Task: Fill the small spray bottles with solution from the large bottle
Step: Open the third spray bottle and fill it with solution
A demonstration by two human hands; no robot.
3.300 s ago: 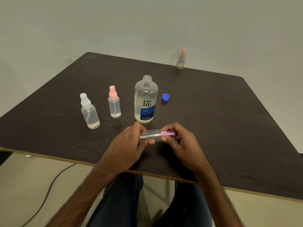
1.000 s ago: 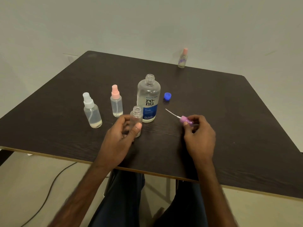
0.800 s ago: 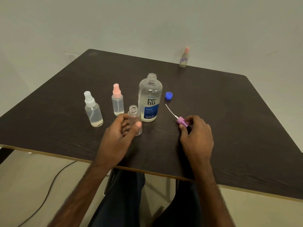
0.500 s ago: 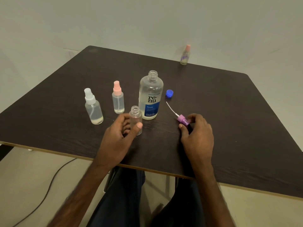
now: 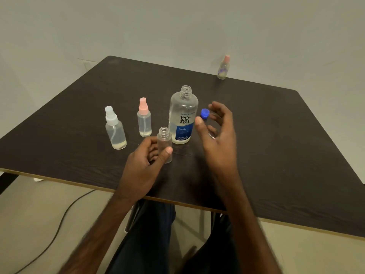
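Note:
The large clear solution bottle [image 5: 183, 117] stands uncapped mid-table, with liquid low in it. Its blue cap [image 5: 204, 113] lies just to its right. My left hand [image 5: 145, 161] grips a small open empty spray bottle [image 5: 165, 144], upright on the table in front of the large bottle. My right hand [image 5: 218, 133] hovers with fingers spread beside the large bottle's right side, holding nothing. The purple spray top is hidden behind that hand. A white-topped spray bottle [image 5: 115, 131] and a pink-topped one [image 5: 144, 120] stand to the left.
The dark wooden table [image 5: 276, 145] ends at a near edge just above my lap. A small pink-capped bottle [image 5: 223, 67] stands at the far edge. A black cable [image 5: 59, 224] runs over the floor at lower left.
My right hand let go of the purple spray top on the table and rose toward the large bottle, fingers spread. My left hand stays on the small open bottle.

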